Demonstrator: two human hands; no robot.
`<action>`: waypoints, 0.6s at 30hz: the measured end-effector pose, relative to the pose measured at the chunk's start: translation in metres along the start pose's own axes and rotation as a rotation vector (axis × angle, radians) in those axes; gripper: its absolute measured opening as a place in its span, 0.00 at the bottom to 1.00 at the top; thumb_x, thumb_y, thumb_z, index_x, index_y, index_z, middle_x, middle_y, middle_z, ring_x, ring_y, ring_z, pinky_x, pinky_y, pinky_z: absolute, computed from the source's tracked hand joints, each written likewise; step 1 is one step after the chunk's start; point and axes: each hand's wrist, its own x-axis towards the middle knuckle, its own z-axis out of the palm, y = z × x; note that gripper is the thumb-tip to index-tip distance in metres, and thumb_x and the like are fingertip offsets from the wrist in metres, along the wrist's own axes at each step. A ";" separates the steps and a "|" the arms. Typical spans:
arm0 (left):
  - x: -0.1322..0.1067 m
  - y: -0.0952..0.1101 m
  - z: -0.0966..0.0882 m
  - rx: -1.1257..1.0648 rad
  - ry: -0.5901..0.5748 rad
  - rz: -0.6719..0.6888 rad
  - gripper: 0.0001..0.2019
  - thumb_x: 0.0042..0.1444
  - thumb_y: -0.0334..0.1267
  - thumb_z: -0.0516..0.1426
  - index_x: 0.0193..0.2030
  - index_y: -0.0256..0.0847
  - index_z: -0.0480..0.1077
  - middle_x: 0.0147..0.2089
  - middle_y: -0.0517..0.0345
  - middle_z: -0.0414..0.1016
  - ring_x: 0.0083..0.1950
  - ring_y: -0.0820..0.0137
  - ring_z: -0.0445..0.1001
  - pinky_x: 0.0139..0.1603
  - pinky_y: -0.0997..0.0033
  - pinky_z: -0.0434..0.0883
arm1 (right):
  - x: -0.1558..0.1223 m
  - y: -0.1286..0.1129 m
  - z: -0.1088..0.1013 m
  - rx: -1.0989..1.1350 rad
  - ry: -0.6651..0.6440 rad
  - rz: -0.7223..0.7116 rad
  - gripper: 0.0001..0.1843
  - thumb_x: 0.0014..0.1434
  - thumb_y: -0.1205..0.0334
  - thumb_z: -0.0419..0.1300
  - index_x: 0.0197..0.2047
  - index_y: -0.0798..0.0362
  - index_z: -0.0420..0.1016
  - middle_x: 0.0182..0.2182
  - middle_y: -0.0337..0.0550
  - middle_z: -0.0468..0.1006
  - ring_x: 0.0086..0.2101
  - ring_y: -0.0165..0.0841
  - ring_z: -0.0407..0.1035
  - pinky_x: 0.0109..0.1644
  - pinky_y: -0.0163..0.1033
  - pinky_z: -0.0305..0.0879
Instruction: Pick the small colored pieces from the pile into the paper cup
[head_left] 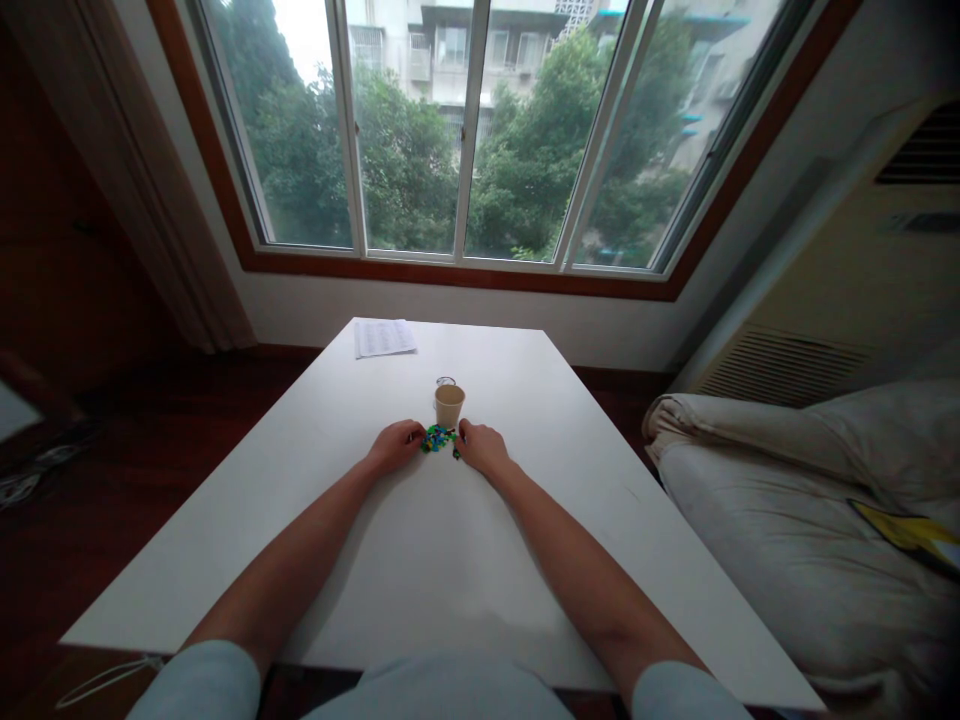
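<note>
A small heap of green, blue and dark pieces (436, 438), too small to name singly, lies in the middle of the white table (450, 560). Directly behind it a light-brown paper cup (450, 406) stands upright with its mouth up. My left hand (395, 447) rests at the left edge of the heap, its fingers curled together. From the other side my right hand (484, 447) reaches in, closed, with its fingertips at the heap's right edge by a few dark bits. Whatever either hand pinches is hidden or too tiny to make out.
Behind the cup lies a thin dark loop (445, 381), like a cord. Printed sheets of paper (385, 338) lie at the table's far left corner. A window (465, 140) is beyond the table, and a cushioned sofa (795, 540) stands to the right.
</note>
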 end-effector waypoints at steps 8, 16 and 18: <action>0.000 -0.005 0.003 -0.011 0.000 0.007 0.09 0.58 0.34 0.55 0.41 0.43 0.77 0.36 0.59 0.75 0.36 0.71 0.69 0.37 0.73 0.63 | 0.007 0.010 0.005 0.031 -0.007 -0.094 0.13 0.68 0.53 0.52 0.50 0.47 0.72 0.41 0.45 0.80 0.40 0.37 0.74 0.39 0.36 0.59; 0.000 -0.003 0.002 -0.012 -0.006 -0.017 0.09 0.58 0.34 0.55 0.41 0.43 0.77 0.36 0.59 0.76 0.37 0.71 0.70 0.38 0.74 0.64 | 0.007 0.009 0.003 0.092 -0.015 -0.038 0.16 0.67 0.45 0.55 0.48 0.47 0.73 0.41 0.44 0.80 0.41 0.36 0.73 0.38 0.35 0.58; 0.000 -0.002 0.001 -0.015 -0.013 -0.025 0.09 0.58 0.34 0.55 0.41 0.43 0.77 0.37 0.59 0.76 0.37 0.71 0.70 0.38 0.74 0.63 | 0.006 0.008 0.005 0.094 0.004 -0.021 0.15 0.67 0.47 0.54 0.47 0.47 0.73 0.40 0.44 0.80 0.40 0.36 0.73 0.37 0.35 0.57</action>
